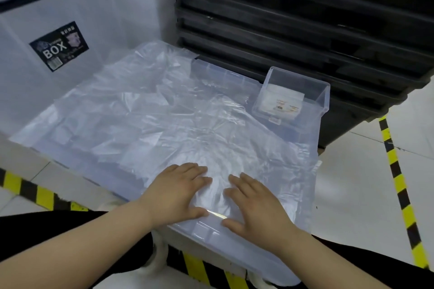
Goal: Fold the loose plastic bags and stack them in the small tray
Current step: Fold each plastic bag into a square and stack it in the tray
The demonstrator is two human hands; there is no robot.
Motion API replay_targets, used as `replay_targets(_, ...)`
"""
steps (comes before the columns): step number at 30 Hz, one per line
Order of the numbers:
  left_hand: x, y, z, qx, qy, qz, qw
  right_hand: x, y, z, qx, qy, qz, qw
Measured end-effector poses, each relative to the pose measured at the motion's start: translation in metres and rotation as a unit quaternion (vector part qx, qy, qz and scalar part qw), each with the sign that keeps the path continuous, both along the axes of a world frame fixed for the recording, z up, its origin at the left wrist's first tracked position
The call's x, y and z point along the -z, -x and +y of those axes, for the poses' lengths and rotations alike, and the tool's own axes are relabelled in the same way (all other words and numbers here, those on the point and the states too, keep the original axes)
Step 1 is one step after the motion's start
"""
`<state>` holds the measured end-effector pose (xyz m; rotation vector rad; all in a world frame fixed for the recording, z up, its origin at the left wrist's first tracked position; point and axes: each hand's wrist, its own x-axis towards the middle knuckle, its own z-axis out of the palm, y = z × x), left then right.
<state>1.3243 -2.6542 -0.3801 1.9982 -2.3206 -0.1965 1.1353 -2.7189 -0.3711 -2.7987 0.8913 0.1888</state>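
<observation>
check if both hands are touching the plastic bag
Touching. The head view shows the left hand and the right hand flat, fingers straight, pressing on the plastic bag near its front edge.

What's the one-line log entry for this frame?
phase: smoothing | left hand: flat on plastic bag | right hand: flat on it | small tray: white stack inside

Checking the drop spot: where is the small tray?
In the head view, the small tray sits far right on the clear lid, beside the spread plastic bags, before the black crates.
</observation>
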Motion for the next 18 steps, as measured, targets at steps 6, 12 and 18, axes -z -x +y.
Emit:
replay_targets(6,0.005,0.001,0.006,0.019,0.009,0.058,0.998,0.003,0.001,-0.007,-0.029,0.01,-0.075,0.997)
replay_targets(12,0.002,0.001,-0.004,0.055,0.046,0.089,0.993,0.003,-0.004,-0.016,-0.007,0.02,-0.144,0.989)
replay_targets(18,0.004,0.003,-0.01,0.01,0.075,0.141,0.987,-0.007,-0.003,-0.021,0.023,-0.072,-0.176,0.982)
